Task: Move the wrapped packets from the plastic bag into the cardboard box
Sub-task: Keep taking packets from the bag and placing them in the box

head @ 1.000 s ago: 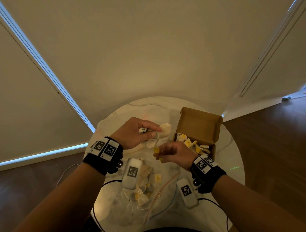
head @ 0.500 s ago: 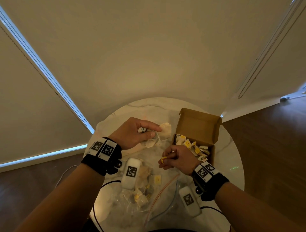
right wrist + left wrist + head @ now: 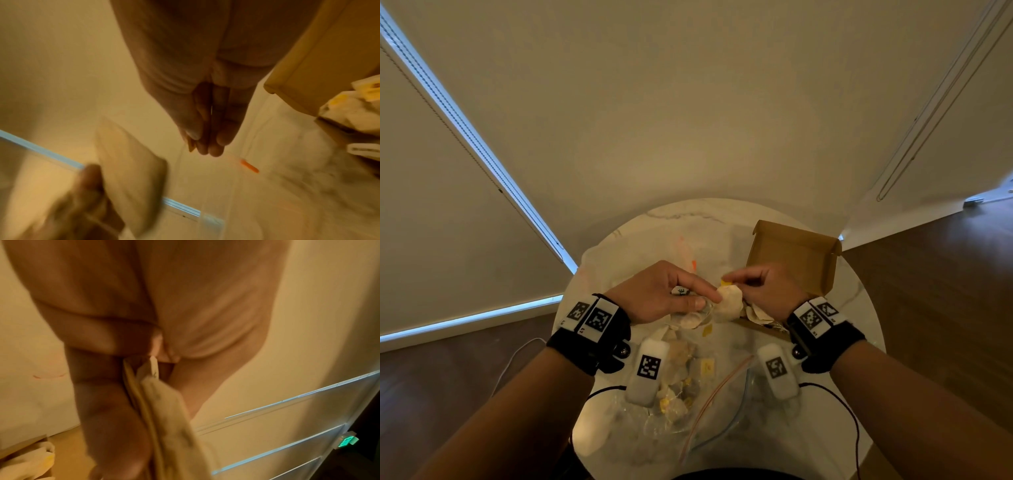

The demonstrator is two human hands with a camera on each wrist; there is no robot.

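My left hand [image 3: 707, 299] grips a small bunch of cream wrapped packets [image 3: 727, 301] above the table; the left wrist view shows the packets [image 3: 164, 410] pressed between thumb and fingers. My right hand [image 3: 729, 280] is right beside them, in front of the open cardboard box [image 3: 798, 260]. It pinches a small yellow tag [image 3: 726, 283] on a thin string. In the right wrist view its fingertips [image 3: 213, 146] are pressed together. The box [image 3: 318, 65] holds several packets [image 3: 349, 110]. A clear plastic bag [image 3: 726, 404] lies near me with more packets [image 3: 678, 363] inside.
All of this is on a small round marble table [image 3: 654, 219] with its edge close on every side. White blinds stand behind it, wooden floor shows on both sides. Cables run from my wristbands across the table's near edge. An orange mark [image 3: 249, 166] lies on the tabletop.
My right hand has risen from low in front of the box to the packets in my left hand, still pinching a yellow tag. The left hand has hardly moved.
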